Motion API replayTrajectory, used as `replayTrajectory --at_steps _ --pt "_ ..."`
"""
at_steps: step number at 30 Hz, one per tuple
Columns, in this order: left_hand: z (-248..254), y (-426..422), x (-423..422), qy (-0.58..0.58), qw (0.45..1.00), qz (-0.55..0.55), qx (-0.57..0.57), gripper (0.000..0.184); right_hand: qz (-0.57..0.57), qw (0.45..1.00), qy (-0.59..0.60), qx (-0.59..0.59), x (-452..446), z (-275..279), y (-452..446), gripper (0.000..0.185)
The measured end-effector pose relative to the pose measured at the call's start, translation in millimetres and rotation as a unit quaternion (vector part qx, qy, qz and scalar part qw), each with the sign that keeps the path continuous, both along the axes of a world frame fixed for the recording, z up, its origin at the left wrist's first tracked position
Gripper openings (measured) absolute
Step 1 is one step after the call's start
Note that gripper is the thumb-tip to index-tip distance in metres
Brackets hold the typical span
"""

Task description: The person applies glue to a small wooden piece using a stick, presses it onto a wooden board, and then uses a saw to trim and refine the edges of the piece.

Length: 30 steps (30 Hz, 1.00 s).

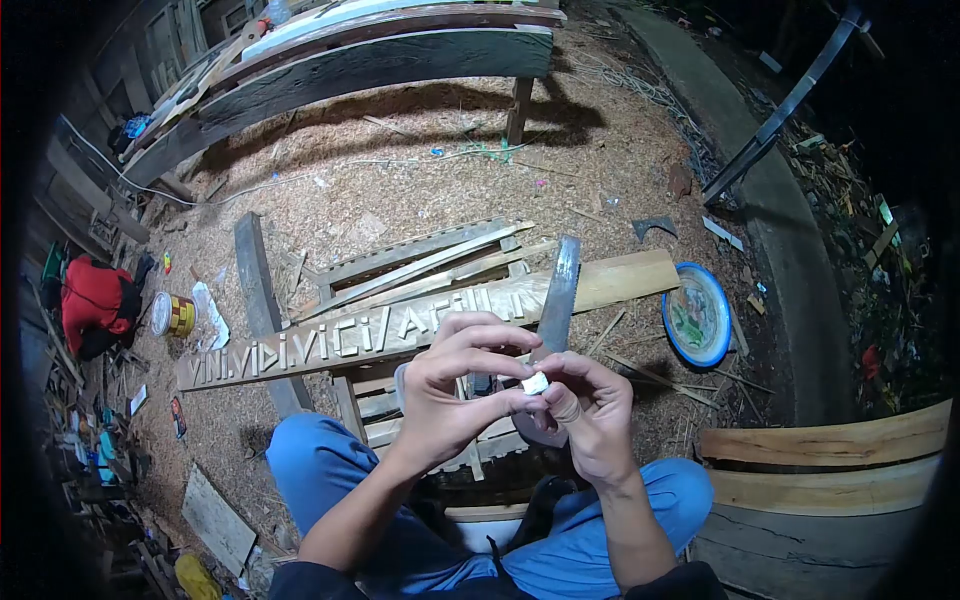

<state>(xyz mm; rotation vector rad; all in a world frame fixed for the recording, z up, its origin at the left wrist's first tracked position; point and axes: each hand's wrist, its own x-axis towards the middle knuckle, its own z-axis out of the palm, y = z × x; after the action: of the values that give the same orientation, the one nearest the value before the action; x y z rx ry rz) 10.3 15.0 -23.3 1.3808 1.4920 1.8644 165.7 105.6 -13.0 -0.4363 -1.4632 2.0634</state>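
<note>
My left hand (450,390) and my right hand (598,415) meet in front of me, fingertips pinching a small white piece (536,383) whose kind I cannot make out. Just beyond them a long, wide metal blade (562,295) points away from me; its lower end is partly hidden by my hands. Under the blade lies a long wooden board (615,280) bearing raised letters (345,338) that read "VINI.VIDI.VICI/" and more. My left hand covers part of the board's near edge.
Wooden slats (430,262) and a beam (262,290) lie around the board. A blue-rimmed tray (722,345) sits right, with planks (830,445) nearer. A tub (175,315) and red-black bag (95,300) are left; a workbench (380,85) stands ahead.
</note>
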Motion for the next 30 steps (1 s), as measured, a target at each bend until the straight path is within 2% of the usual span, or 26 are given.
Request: replayTrajectory --at_steps 2,5,15,17,21,24,30 --pt "3 1 1 0.000 1.000 0.002 -0.004 0.023 -0.019 0.999 0.000 -0.040 -2 0 -2 0.031" --pt "3 -1 -1 0.000 1.000 0.006 -0.007 0.024 -0.025 0.995 0.018 -0.097 -4 -2 -7 0.026" --pt "3 -8 -5 0.010 1.000 0.009 -0.024 0.025 -0.038 0.991 0.027 -0.123 -8 -7 -14 0.027" --pt "2 -7 -7 0.027 0.998 0.035 -0.045 0.026 -0.063 0.988 0.061 -0.126 -8 -5 -12 0.026" --pt "-3 -5 -11 0.015 0.992 0.085 -0.091 0.027 -0.091 0.995 0.013 -0.028 1 -10 7 0.026" --pt "-6 -1 -18 0.030 0.987 0.112 -0.113 0.026 -0.100 0.994 -0.033 -0.010 0 -2 15 0.022" --pt "-9 -3 -26 0.027 0.981 0.121 -0.149 0.025 -0.026 0.985 -0.142 0.098 3 28 45 0.023"
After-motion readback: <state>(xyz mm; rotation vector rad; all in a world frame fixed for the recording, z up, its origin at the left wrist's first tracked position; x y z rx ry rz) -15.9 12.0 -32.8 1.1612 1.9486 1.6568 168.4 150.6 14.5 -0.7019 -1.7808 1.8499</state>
